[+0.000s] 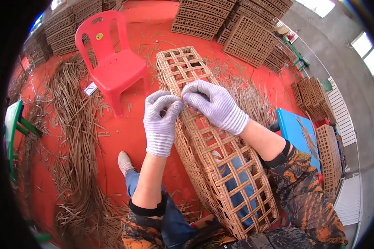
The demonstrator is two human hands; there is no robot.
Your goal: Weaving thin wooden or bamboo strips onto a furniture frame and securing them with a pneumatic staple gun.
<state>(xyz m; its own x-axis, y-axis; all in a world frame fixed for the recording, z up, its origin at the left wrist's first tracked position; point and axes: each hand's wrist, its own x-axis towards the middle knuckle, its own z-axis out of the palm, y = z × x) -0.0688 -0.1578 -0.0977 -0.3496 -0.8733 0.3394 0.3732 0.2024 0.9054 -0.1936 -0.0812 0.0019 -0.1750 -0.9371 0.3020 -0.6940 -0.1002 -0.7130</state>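
A long woven wicker basket (220, 166) with an open lattice top rests between my legs and stretches away from me. Both my hands wear white knit gloves with grey-striped cuffs. My left hand (161, 118) is at the basket's left upper edge, thumb and fingertips pinched together. Close beside it, my right hand (214, 103) bends over the same edge, its fingers also closed in a pinch. The fingertips of the two hands nearly meet. Whatever they pinch is too small or too hidden to make out.
A red plastic chair (116, 62) stands at the far left, by a long heap of dry strips (77, 149). Stacked wicker panels (251, 39) line the back. At the right are a blue stool (299, 133) and another woven piece (328, 153). Scraps litter the red floor (116, 166).
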